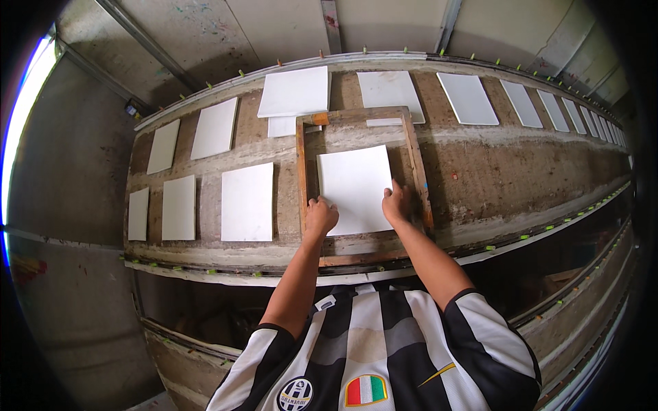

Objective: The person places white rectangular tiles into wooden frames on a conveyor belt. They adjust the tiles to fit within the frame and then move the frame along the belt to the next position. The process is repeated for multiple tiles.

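Note:
In front of me a white rectangular panel (356, 181) lies inside the opening of a worn wooden frame (415, 147) on the long table. My left hand (321, 218) is closed at the panel's lower left edge, fingers curled, close to the frame's left bar. On the opposite edge my right hand (396, 203) grips with thumb and fingers, a little higher up. The panel's face between my hands is plain. Toward the back, the frame's far bar crosses in front of two other white panels, and part of their near edges shows through the opening.
The stained brown table (500, 171) runs far to the right. More white panels lie in rows, such as one panel (247, 203) left of the frame and another (467, 99) behind right. Small green pegs (490, 247) line the table's edges. A lower table (582, 329) stands at near right.

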